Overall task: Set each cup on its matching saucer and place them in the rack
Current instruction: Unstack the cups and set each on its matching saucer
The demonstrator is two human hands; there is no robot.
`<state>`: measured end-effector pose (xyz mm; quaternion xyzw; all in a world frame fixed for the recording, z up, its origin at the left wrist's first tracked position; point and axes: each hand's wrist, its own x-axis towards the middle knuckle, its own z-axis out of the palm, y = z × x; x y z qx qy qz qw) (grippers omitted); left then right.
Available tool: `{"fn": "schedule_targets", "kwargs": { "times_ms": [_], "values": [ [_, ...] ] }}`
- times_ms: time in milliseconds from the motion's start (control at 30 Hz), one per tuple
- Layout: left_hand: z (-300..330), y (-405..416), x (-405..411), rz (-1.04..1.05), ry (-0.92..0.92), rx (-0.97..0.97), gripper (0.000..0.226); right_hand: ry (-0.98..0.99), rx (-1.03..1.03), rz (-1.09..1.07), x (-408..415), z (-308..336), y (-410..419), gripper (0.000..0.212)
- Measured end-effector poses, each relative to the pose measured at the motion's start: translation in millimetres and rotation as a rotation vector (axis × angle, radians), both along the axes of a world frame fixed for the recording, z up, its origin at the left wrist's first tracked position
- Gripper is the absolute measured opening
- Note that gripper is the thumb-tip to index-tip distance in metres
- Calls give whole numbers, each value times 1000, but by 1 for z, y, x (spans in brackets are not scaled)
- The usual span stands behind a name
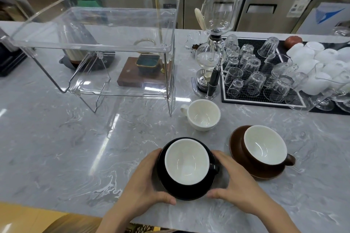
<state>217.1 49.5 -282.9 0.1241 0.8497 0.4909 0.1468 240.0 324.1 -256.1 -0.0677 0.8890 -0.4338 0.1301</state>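
Cradling the black saucer point(189, 194) from both sides, the left hand point(145, 179) and right hand point(236, 181) each hold its rim in a half-open grip: fingers curve round the far edge while the thumbs lie along the near edge, tips pointing toward each other. Both forearms enter from the bottom of the view and angle inward toward the saucer. On the saucer sits the black cup point(187, 162), white inside, its handle pointing right, just beside the right hand's fingers.

Whether the saucer rests on the grey marbled surface point(66, 147) or is slightly lifted cannot be told.

To the right, near but apart, a brown cup point(265, 147) sits on a brown saucer point(236, 138), handle turned right. Beyond the black set, a white cup point(202, 116) stands on the surface with no saucer visible under it, handle pointing left.

Further back on the left stands the clear two-tier rack point(94, 43). To the right are a glass siphon brewer point(216, 43) and a black mat point(255, 98) holding upturned glasses.
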Motion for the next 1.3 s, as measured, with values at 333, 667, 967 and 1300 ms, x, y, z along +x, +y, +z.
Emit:
{"fn": "schedule_targets", "kwargs": {
  "times_ms": [333,667,967,1300],
  "values": [
    [-5,0,-3,45,-34,6,128,0,-12,-18,-4,-5,-3,96],
    [-2,-1,-4,56,-5,16,122,-33,-118,-79,-4,-9,-5,98],
    [3,-1,-4,41,20,21,119,-58,-192,-111,-3,-15,-2,101],
    [14,-3,-5,22,20,60,118,-80,-292,-152,0,-26,-2,115]
  ]
}}
